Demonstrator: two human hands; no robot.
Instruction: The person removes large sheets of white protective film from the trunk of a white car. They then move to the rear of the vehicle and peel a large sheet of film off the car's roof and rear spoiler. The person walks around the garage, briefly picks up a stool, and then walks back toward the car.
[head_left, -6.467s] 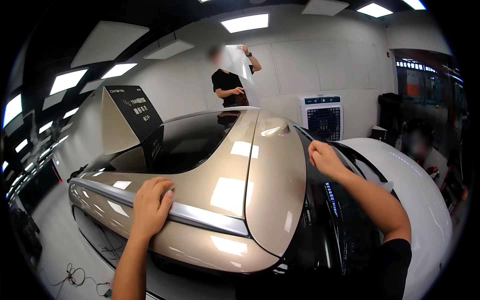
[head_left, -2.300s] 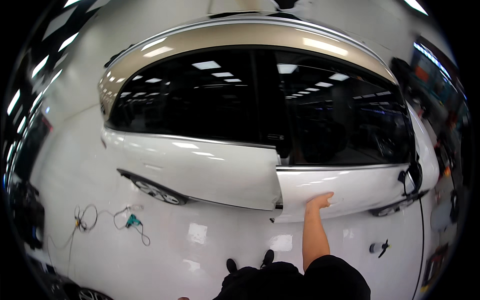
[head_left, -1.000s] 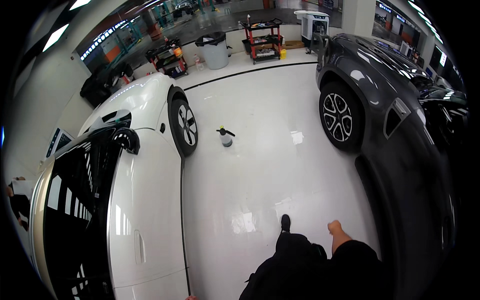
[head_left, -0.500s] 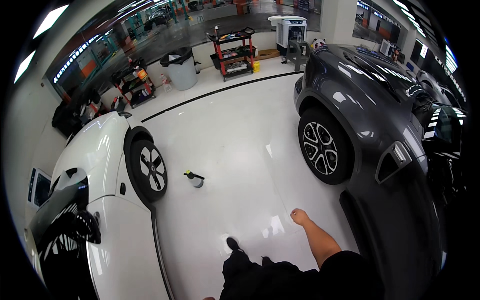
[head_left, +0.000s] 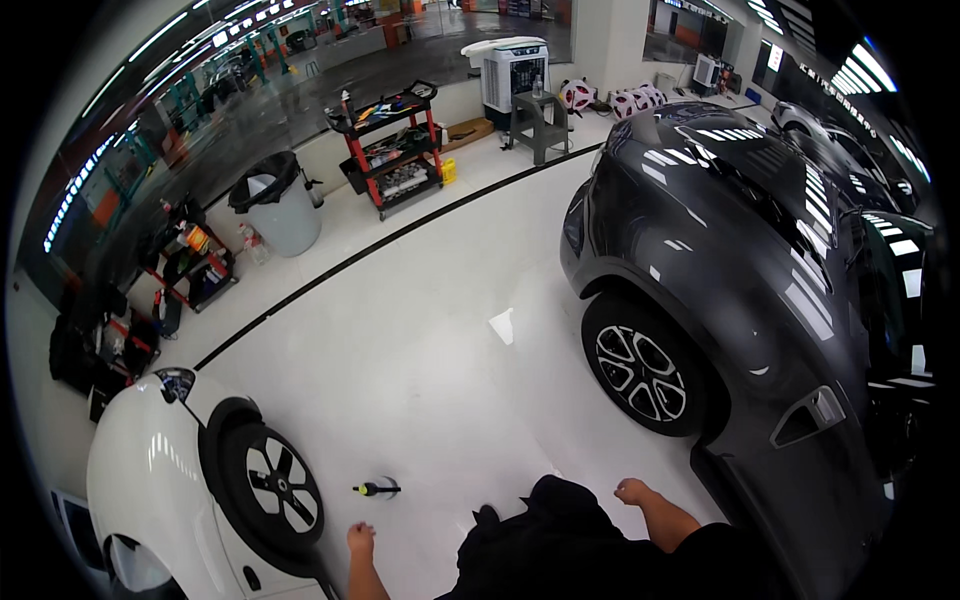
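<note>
My left hand (head_left: 361, 538) hangs low between the white car (head_left: 150, 470) and my legs, its fingers curled loosely with no object showing in them. Nearest to it stands a spray bottle (head_left: 386, 487) on the floor, grey with a black and yellow-green head, apart from the hand. On the other side, my right hand (head_left: 630, 491) is held beside the dark grey car (head_left: 730, 300), fingers folded in and nothing visible in them. It is closest to that car's wheel (head_left: 642, 372) and touches neither.
The white car's wheel (head_left: 283, 487) is close on the left. Ahead, past a black floor line (head_left: 400, 233), stand a grey bin (head_left: 285, 220), a red and black tool cart (head_left: 390, 150), a grey step stool (head_left: 540, 125) and a white air cooler (head_left: 513, 75).
I have stepped forward, so the cars, bottle and bin sit lower and closer. My left hand has come into view from the lower edge; my right hand has swung back.
</note>
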